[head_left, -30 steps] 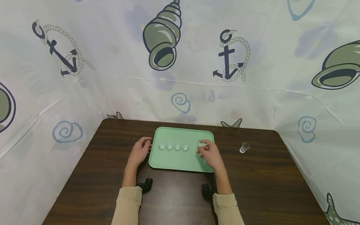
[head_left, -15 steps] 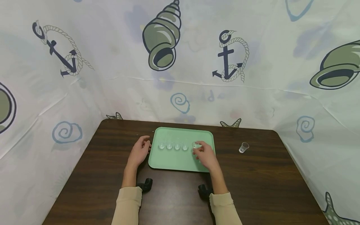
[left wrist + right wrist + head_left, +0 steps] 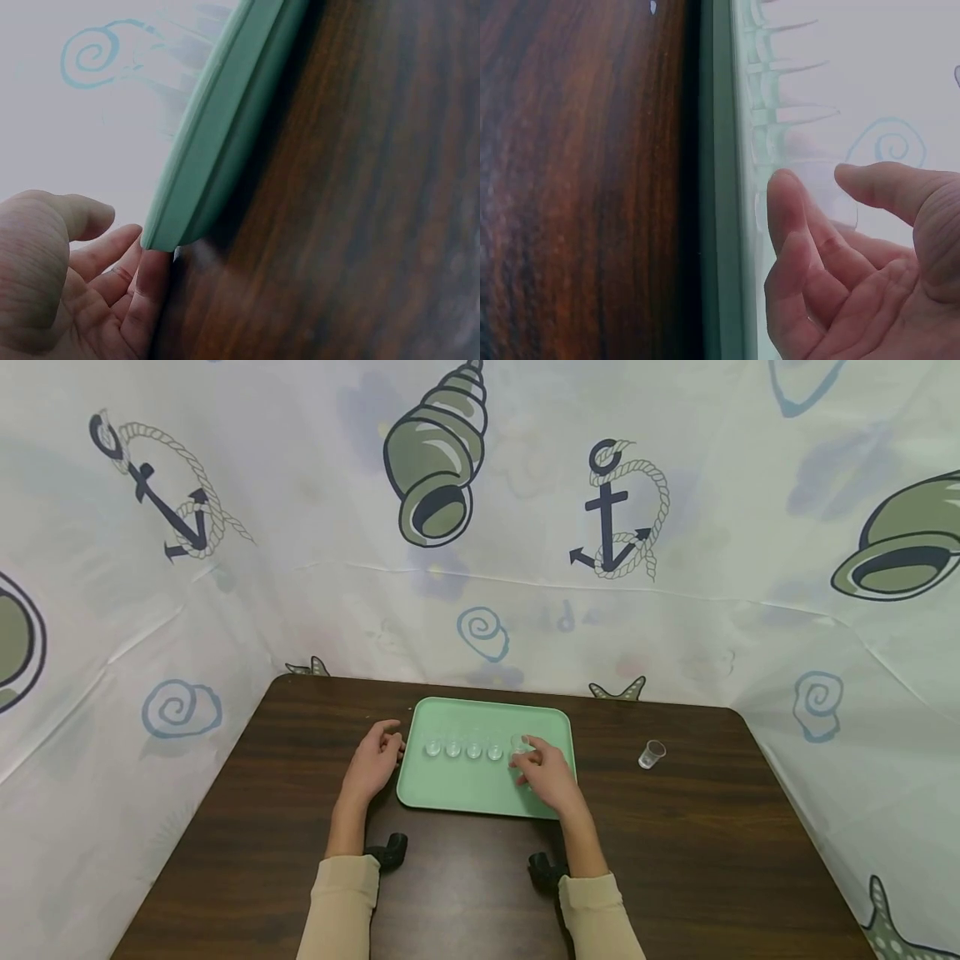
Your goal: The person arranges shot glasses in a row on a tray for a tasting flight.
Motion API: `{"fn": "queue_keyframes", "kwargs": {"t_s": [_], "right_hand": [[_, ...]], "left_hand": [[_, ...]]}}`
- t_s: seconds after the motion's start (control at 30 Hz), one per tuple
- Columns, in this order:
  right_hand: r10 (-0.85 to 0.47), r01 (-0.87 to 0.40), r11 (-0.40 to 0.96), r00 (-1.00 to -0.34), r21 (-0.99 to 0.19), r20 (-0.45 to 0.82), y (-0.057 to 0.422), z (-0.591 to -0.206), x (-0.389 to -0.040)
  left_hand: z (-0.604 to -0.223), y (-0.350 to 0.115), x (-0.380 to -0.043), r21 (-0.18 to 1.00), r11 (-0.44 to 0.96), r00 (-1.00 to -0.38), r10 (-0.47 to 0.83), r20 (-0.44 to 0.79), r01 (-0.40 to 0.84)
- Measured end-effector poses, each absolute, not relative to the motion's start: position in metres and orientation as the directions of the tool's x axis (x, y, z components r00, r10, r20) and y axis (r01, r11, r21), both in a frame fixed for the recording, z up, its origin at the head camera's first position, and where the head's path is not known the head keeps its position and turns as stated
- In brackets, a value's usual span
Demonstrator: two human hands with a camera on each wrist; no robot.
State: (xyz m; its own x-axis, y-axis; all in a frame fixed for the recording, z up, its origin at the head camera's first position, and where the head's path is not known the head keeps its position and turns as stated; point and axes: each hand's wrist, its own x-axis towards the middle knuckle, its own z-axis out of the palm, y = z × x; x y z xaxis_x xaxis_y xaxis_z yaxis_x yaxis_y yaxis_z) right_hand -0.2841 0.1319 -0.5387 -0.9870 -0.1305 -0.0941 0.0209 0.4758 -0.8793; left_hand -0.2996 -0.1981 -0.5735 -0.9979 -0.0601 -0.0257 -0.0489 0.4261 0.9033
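Note:
A pale green tray (image 3: 480, 793) lies on the table with several small clear cups (image 3: 474, 749) in a row across it. At the row's right end stands one more clear cup (image 3: 518, 745). My right hand (image 3: 546, 773) is close beside this cup, its thumb and forefinger apart. In the right wrist view the cup (image 3: 829, 193) shows through the gap behind the fingers (image 3: 786, 202). My left hand (image 3: 374, 762) is at the tray's left edge. In the left wrist view its fingertips lie against the end of the tray's rim (image 3: 195, 172), thumb free.
Another small clear cup (image 3: 652, 754) stands on the dark wood table (image 3: 712, 827), right of the tray. Black wrist-worn devices (image 3: 546, 872) sit by both cuffs. A white cloth (image 3: 525, 527) printed with shells and anchors hangs behind.
The cup by my right hand has moved left, nearer the row, between the earliest frame and now. My right hand moved left with it. The left hand has stayed in place.

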Motion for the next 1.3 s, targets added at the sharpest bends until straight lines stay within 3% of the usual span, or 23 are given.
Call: {"fn": "queue_keyframes", "kwargs": {"t_s": [0.8,1.3], "right_hand": [[-0.133,0.052,0.449,-0.983,-0.892,-0.125,0.144,-0.530,-0.282],[0.032,0.092,0.402,-0.996,-0.911,-0.086,0.196,-0.518,-0.278]], "left_hand": [[-0.574,-0.199,-0.300,0.911,0.408,-0.998,-0.056,-0.033,-0.053],[-0.574,-0.200,-0.300,0.892,0.447,-0.998,-0.053,-0.047,-0.065]]}}
